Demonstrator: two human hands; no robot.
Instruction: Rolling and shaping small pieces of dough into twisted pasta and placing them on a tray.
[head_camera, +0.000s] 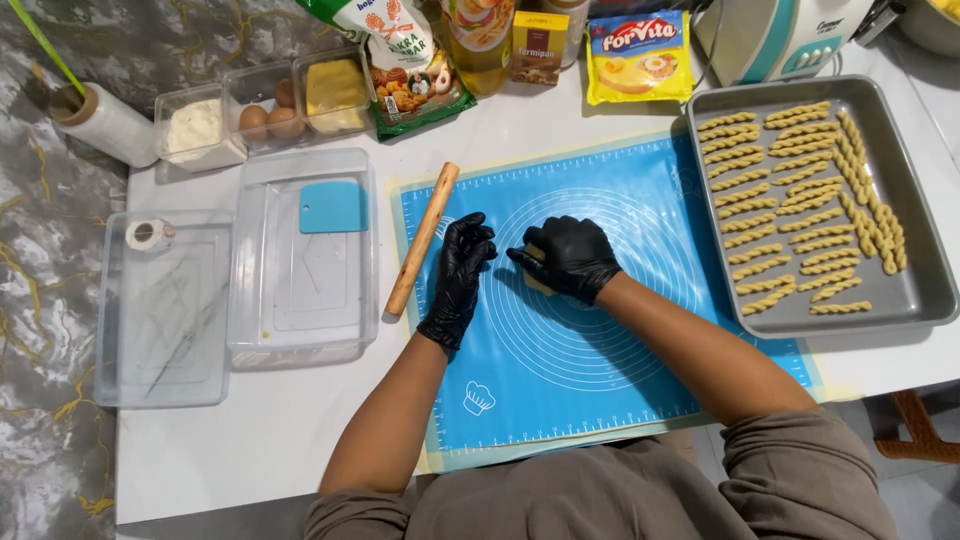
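Already the grey baking tray (905, 300), just right of the blue baking mat (600, 400), carries many twisted dough sticks (790, 200) in close rows, with bare metal showing only along its near and far-right margins; judging by that, most of the shaping looks done and little room is left on it. At the middle of the mat the right hand (572, 257), in a black glove, is curled closed over a small lump of pale dough (537, 284), which peeps out under the fingers; no other loose dough shows on the mat. The left hand (462, 262), also gloved, lies flat and open on the mat's left part, holding nothing. A wooden rolling pin (423, 238) slants along the mat's left edge, close to that hand. Beyond it, left of the mat, stand two clear plastic boxes (300, 340), one bearing a blue scraper (333, 207). Packets and tubs line the white worktop (270, 430) behind the mat. The mat's near half lies free for the arms.
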